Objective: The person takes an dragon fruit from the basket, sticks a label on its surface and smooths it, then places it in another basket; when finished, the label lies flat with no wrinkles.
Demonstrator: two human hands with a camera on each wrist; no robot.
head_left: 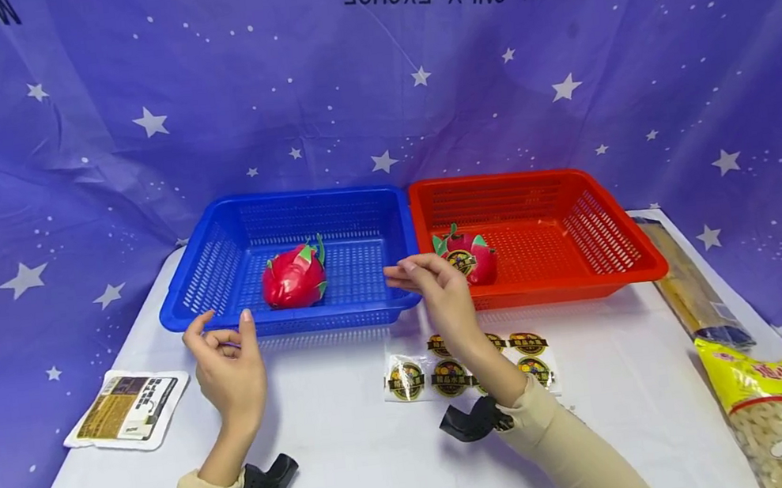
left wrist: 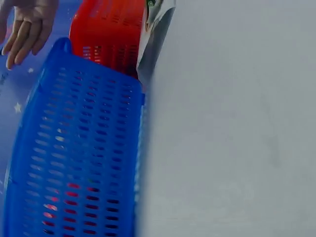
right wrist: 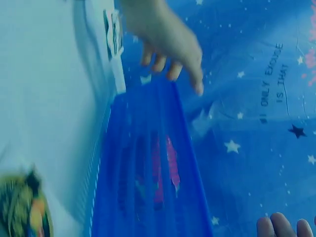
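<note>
In the head view my left hand (head_left: 230,372) hovers before the front left of the blue basket (head_left: 291,316), fingers loosely bent and holding nothing. My right hand (head_left: 449,301) is over the place where the two baskets meet, fingers stretched leftward, also without anything in them. A shiny red dragon fruit (head_left: 291,280) with green leaf tips lies inside the blue basket. Another dragon fruit (head_left: 485,264), bearing a round black-and-gold sticker (head_left: 460,260), is in the red basket (head_left: 567,286), partly covered by my right hand. Below that hand lies a sheet of similar round stickers (head_left: 450,378), partly hidden by my forearm.
A flat white packaged tray (head_left: 129,411) lies at the table's left edge. On the right are a plump clear bag with a yellow top (head_left: 781,418) and a long brownish packet (head_left: 692,284). A purple starred cloth (head_left: 317,85) hangs behind the baskets.
</note>
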